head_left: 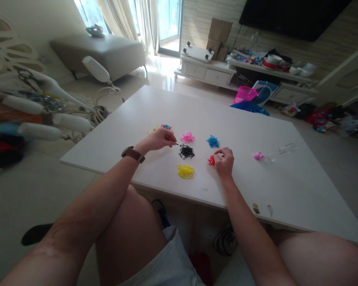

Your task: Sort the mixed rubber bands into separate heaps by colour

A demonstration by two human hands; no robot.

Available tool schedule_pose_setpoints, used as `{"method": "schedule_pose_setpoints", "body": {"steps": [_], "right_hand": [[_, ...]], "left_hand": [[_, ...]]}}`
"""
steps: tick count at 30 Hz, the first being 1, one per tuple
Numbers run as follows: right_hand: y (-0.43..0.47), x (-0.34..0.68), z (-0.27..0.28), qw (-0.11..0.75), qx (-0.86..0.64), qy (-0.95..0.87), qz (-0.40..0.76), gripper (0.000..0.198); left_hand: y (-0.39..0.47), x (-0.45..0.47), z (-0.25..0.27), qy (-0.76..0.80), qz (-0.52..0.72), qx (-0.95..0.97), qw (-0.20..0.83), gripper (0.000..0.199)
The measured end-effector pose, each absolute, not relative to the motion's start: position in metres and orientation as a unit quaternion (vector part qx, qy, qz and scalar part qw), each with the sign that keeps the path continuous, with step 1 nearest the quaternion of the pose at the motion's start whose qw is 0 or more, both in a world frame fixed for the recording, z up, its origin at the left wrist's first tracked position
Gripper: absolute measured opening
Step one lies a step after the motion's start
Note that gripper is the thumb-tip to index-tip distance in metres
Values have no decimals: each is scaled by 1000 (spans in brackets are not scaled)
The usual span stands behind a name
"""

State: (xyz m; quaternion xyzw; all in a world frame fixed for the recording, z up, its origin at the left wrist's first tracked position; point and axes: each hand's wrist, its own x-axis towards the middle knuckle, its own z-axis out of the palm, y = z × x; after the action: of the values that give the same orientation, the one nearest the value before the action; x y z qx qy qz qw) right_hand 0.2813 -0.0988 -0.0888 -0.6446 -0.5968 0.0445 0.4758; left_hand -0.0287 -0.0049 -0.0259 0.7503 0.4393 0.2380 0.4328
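Note:
My left hand (162,138), with a brown watch strap at the wrist, pinches a small black loop (176,144) in its fingertips. Just right of it lies a pile of similar small black loops (186,151). Partly hidden behind this hand is a mixed-colour pile (166,127). My right hand (224,161) is closed at the edge of a red pile (211,160) and covers part of it; whether a piece is between its fingers cannot be made out. Around the hands lie a pink pile (187,137), a blue pile (213,141) and a yellow pile (185,171).
All piles lie on a white table (286,182). At its right are a pink object (259,156) and a clear container (288,148). A small yellow figure (255,208) lies near the front edge. A white lamp (97,69) stands left of the table.

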Motion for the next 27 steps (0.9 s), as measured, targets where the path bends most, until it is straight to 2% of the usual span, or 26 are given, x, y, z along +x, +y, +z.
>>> {"method": "schedule_pose_setpoints", "body": {"steps": [6,15,27], "right_hand": [[-104,269,-82,454,-594,-664,17,11],[-105,261,-80,417,-519,-745,37,18],[-103,258,-87,418,-478,-772,-5,12]], "left_hand": [[-11,2,-36,367,263,757,473,19],[-21,44,-47,294,288,769,489,15],[-24,53,-51,287,281,769,497,13]]}}
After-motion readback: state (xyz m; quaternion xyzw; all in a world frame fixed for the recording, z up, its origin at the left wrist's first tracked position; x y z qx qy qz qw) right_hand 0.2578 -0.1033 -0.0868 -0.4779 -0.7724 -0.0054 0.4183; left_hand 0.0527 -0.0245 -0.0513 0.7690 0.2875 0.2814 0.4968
